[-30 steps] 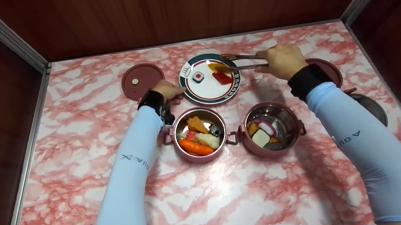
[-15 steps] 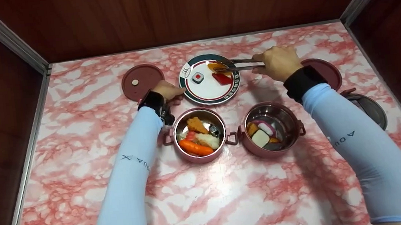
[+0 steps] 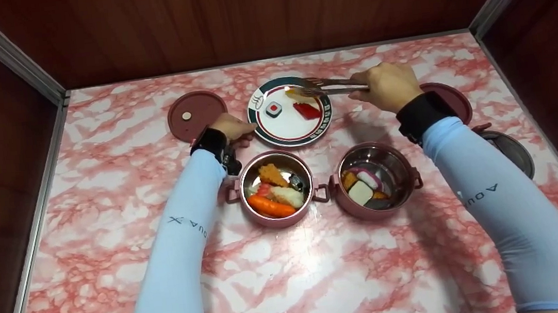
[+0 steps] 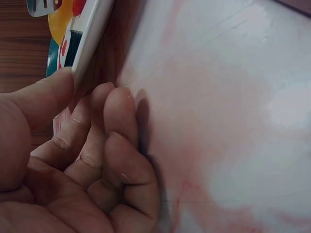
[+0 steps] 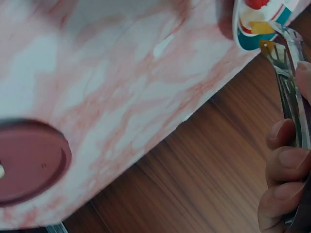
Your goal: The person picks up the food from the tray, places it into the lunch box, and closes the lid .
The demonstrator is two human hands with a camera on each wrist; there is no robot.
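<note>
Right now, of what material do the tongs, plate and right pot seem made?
Tongs: apparently polished metal, from bright glints. Plate: glossy ceramic or melamine; its highlights leave this open. Right pot: probably steel inside, from mirror-like reflections; the smooth pink outside may be paint or plastic.

Metal tongs (image 3: 344, 89) — tips over wht plate (image 3: 286, 127)

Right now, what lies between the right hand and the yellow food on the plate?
The tongs, gripped by the right hand, reach toward the yellow food over tabletop and the plate's rim, as the head view shows.
</note>
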